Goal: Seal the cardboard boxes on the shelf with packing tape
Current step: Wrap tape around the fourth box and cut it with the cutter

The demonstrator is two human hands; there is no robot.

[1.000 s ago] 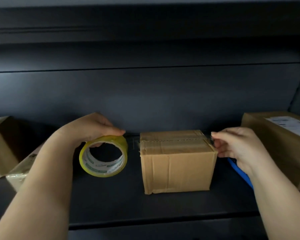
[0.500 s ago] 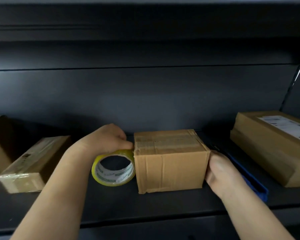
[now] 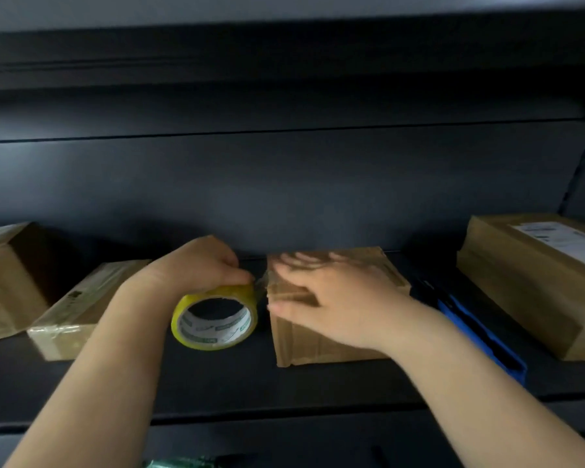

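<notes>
Yellow tape (image 3: 215,317) stands on edge under my left hand (image 3: 200,265); my fingers curl over the top of the roll and my grip is clamped on it, thumb and fingertip pinching at the rim nearest the box. A short, clear strip runs from the roll across the small gap to the top left corner of the middle box (image 3: 335,342). The roll sits just beside that box, not touching its side.

My right hand (image 3: 338,305) lies flat on the box's top, fingers straight and spread, blurred at the tips, so this grip is apart and pressing rather than clasping. The thumb hangs over the front upper edge. The box stands square on the dark shelf (image 3: 217,383), near its middle, with its front face toward me.

Just right of the box, a blue tool (image 3: 480,336) lies lengthwise on the shelf, running from the back toward the front edge; I cannot tell what it is. Beyond it sits a long box (image 3: 520,298) with a white label (image 3: 561,238) on top. To the left of my left forearm lies a flat box (image 3: 78,309) with shiny tape along its near end, and past that a taller left box (image 3: 11,282) at the picture's edge. The shelf's dark back panel (image 3: 284,184) rises behind everything.
</notes>
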